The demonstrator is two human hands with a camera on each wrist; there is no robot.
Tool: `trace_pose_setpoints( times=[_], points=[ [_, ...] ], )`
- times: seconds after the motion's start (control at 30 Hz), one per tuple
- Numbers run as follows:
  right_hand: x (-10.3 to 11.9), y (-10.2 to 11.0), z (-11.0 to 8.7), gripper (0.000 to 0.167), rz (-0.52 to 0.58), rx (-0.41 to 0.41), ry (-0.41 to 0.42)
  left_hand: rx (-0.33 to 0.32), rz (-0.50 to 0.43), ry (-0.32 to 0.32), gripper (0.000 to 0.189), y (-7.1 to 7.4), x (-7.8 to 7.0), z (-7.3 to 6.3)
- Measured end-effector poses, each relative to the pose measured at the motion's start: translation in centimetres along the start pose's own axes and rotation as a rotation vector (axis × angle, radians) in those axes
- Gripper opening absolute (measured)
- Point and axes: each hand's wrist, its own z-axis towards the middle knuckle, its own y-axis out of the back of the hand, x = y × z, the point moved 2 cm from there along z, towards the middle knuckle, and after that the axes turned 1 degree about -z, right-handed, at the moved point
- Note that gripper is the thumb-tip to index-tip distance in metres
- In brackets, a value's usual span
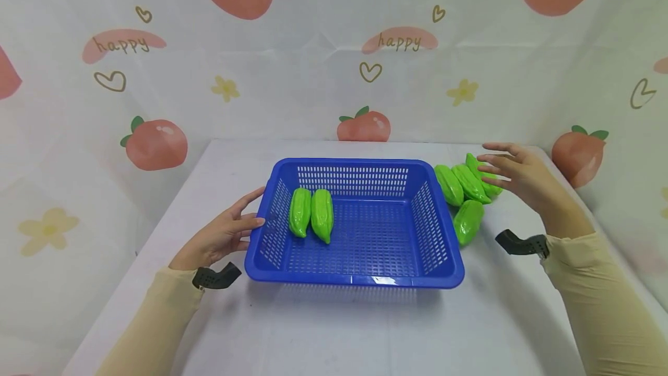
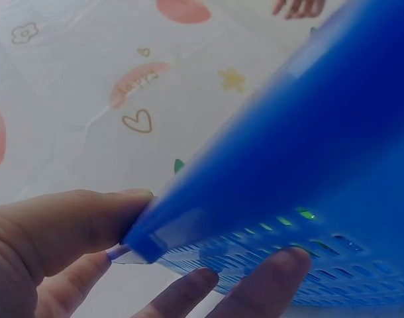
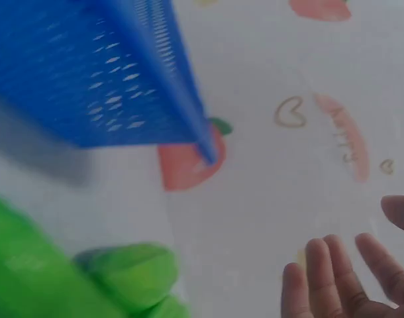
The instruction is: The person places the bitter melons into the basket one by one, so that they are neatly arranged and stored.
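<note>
My left hand (image 1: 216, 237) holds the left rim of a blue plastic basket (image 1: 355, 280); in the left wrist view its thumb lies at the rim (image 2: 182, 228) and other fingers reach along the perforated wall underneath. Two glossy green bitter melons (image 1: 300, 212) lie side by side in the basket's left part, pointed ends toward me. On the right, my right hand (image 1: 522, 176) hovers with spread, relaxed fingers over a group of several more bitter melons (image 1: 468, 183), overlapping the far right one. Nothing is between its fingers in the right wrist view.
One bitter melon (image 1: 468, 222) of that group lies nearer me, close by the basket's right wall. All stand on a white-covered table (image 1: 334, 335). A white cloth backdrop (image 1: 313, 86) printed with peaches, hearts and flowers rises behind and at the sides.
</note>
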Motion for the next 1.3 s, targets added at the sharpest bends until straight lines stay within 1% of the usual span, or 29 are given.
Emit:
trace_pose_setpoints(
  times=[0.07,0.13,0.3,0.4,0.5,0.57,0.6,0.63,0.7,0.73,0.8,0.87,0.93,0.97,1.13,1.3],
  points=[
    [-1.1,0.4,-0.6,0.027,-0.006,-0.021,0.019,-0.001,0.005,-0.002,0.081,0.0,0.0,0.0],
    [-2.3,0.7,-1.3,0.027,-0.047,-0.05,0.032,0.0,0.005,-0.003,0.082,0.0,0.1,0.1],
    [-4.7,1.2,-2.8,0.027,-0.15,-0.156,0.02,-0.005,0.006,-0.002,0.082,0.0,0.1,0.1],
    [-5.9,1.4,-3.6,0.027,-0.222,-0.196,-0.007,-0.01,0.005,-0.003,0.082,0.0,0.1,0.1],
    [-6.9,1.3,-4.2,0.026,-0.313,-0.214,-0.064,-0.012,0.001,-0.005,0.082,0.0,0.1,0.1],
    [-7.5,1.2,-4.5,0.024,-0.386,-0.221,-0.108,-0.012,0.0,-0.005,0.082,-0.1,0.1,0.1],
    [-7.8,1.1,-4.6,0.025,-0.404,-0.224,-0.129,-0.011,0.002,-0.007,0.082,-0.1,0.1,0.0],
    [-8.1,1.0,-4.7,0.03,-0.429,-0.226,-0.151,-0.011,0.002,-0.006,0.082,-0.1,0.1,0.0],
    [-8.6,0.8,-4.9,0.046,-0.46,-0.225,-0.192,-0.013,0.0,-0.004,0.082,-0.1,0.0,0.0],
    [-8.9,0.8,-4.9,0.054,-0.443,-0.237,-0.216,-0.013,-0.003,-0.002,0.081,-0.1,0.0,0.0],
    [-9.3,0.7,-5.0,0.065,-0.444,-0.226,-0.263,-0.012,-0.014,0.005,0.081,-0.1,-0.1,-0.1],
    [-9.5,0.6,-5.0,0.071,-0.443,-0.219,-0.308,-0.014,-0.017,0.01,0.082,-0.1,-0.1,-0.1],
    [-9.6,0.4,-4.9,0.075,-0.443,-0.21,-0.347,-0.014,-0.022,0.013,0.082,-0.1,-0.2,-0.1],
    [-9.6,0.3,-4.9,0.077,-0.467,-0.19,-0.364,-0.015,-0.023,0.014,0.082,-0.1,-0.2,-0.2],
    [-9.4,0.0,-4.7,0.083,-0.537,-0.174,-0.466,-0.009,-0.031,0.014,0.082,-0.2,-0.3,-0.2],
    [-9.2,-0.3,-4.4,0.086,-0.607,-0.165,-0.519,0.015,-0.035,0.006,0.08,-0.1,-0.3,-0.3]
  ],
)
